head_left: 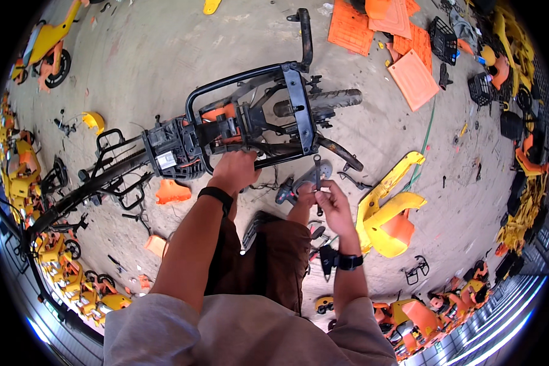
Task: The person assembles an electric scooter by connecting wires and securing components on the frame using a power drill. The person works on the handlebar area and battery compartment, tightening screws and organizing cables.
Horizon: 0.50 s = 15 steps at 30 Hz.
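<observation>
A stripped scooter frame (297,110) of black tubes lies in front of me, its rear wheel (341,98) bare on the far right side. My left hand (235,171) is closed at the frame's near side tube, fingers curled and partly hidden. A dark wrench (318,168) with ring-shaped ends stands between the fingers of my right hand (333,206), which pinches it near its lower end. The wrench's upper end is close to the frame's near rear corner, and I cannot tell whether they touch.
What looks like a cordless driver (283,191) lies by my feet. Yellow body panels (387,226) lie to the right, orange panels (413,79) and black baskets (443,40) at the far right. An orange piece (172,191) lies left. Yellow and orange scooters (58,259) line the edges.
</observation>
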Each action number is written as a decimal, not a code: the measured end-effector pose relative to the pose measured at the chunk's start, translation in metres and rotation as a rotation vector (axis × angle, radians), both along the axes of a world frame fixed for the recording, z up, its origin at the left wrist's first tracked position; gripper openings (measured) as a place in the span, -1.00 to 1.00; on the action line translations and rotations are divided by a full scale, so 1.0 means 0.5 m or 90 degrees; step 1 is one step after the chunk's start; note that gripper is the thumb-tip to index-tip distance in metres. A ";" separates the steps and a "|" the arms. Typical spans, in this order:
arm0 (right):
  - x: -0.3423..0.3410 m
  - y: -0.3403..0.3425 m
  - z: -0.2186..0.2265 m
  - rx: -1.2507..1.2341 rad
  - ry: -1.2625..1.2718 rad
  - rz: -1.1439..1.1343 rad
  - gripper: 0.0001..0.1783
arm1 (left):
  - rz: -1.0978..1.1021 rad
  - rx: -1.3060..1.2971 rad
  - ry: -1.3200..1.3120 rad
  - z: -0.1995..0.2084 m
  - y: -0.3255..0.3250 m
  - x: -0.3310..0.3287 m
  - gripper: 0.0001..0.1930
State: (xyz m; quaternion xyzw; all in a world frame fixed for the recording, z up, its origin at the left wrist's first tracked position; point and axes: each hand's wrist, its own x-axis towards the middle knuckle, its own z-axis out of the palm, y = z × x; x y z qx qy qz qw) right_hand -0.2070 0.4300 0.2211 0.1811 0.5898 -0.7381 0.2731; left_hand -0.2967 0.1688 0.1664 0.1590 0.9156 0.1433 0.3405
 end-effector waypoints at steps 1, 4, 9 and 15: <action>0.013 -0.019 0.014 0.001 0.007 -0.027 -0.85 | -0.009 -0.007 0.005 -0.005 -0.001 0.004 -0.66; 0.024 -0.079 0.014 -0.017 0.062 -0.173 -0.90 | -0.013 -0.003 0.001 -0.009 0.000 0.003 -0.66; -0.014 -0.067 0.005 0.241 0.089 -0.310 -0.92 | -0.004 -0.016 -0.028 0.014 0.003 -0.008 -0.70; -0.142 0.003 0.072 0.674 0.193 -0.089 -0.58 | 0.018 0.039 -0.016 -0.014 -0.009 0.006 -0.71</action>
